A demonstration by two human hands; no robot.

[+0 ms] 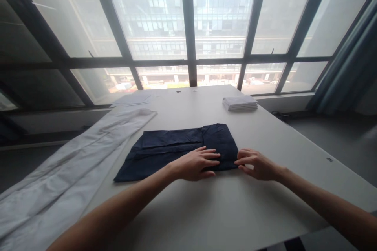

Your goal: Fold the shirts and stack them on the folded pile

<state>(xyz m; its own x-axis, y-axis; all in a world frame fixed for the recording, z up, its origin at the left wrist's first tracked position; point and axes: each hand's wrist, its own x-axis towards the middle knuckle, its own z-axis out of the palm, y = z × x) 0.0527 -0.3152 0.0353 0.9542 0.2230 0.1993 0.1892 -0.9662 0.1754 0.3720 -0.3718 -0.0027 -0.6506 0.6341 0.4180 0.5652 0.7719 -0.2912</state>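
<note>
Along the left side of the desk [188, 219], a long white cloth [73, 160] lies stretched out in loose creases, and beyond its far end some thin white sheets [132, 100] lie flat. To the right of it, near the middle, the dark blue cloth [167, 141] is laid out in a low, flattened shape, with a doubled section at its right end and a few ridges running across its middle. The left hand [200, 163] rests palm down over the near part of that cloth, its fingers spread wide and reaching onto the doubled section. Farther back, a folded white stack [240, 104] sits well apart from the dark cloth. Nearer, the right hand [256, 165] is at the cloth's near right corner, fingers curled and thumb close to the forefinger; whether they pinch the edge, I cannot tell. Past the desk, at far right, hangs a curtain [347, 53].

The step in hand looks like settling and straightening the doubled end. The next move seems to call for steady, flat pressure from the left while the right squares that corner.
</note>
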